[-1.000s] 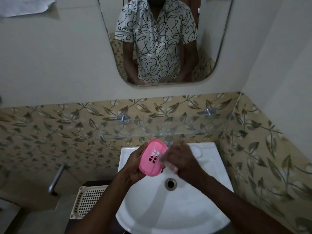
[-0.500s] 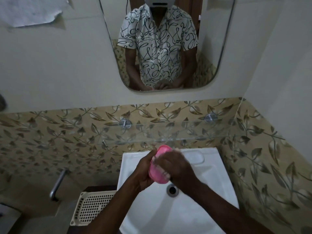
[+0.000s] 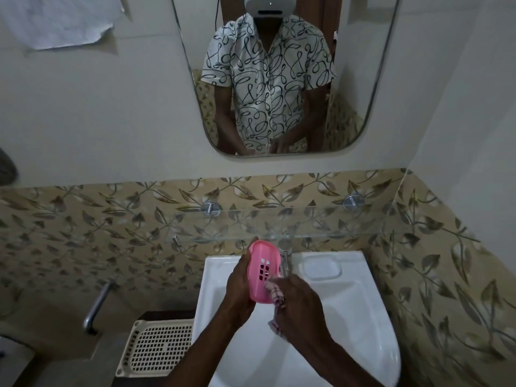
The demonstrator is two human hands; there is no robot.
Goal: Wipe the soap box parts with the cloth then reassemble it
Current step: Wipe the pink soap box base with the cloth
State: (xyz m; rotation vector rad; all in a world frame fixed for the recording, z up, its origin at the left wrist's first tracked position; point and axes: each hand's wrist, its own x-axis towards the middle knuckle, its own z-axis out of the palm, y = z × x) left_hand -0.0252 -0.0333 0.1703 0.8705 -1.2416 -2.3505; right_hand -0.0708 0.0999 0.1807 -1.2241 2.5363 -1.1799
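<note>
a: spot the pink soap box part [image 3: 264, 270]?
b: lower centre of the frame, standing on end over the white sink [image 3: 349, 303], clasped along its left edge by the curled left hand [image 3: 240, 286].
a: and the right hand [image 3: 298, 305]?
b: just right of it, bunched round the checked cloth [image 3: 275, 294], pressing that against the part's lower end.
a: anything lower left?
b: a cream plastic basket [image 3: 159, 347].

Wore white short-sleeved shirt [image 3: 268, 88], black looping squiggle print all over. White headset [image 3: 268, 5] sat on head; thin dark cable [image 3: 216, 15] hung beside it.
</note>
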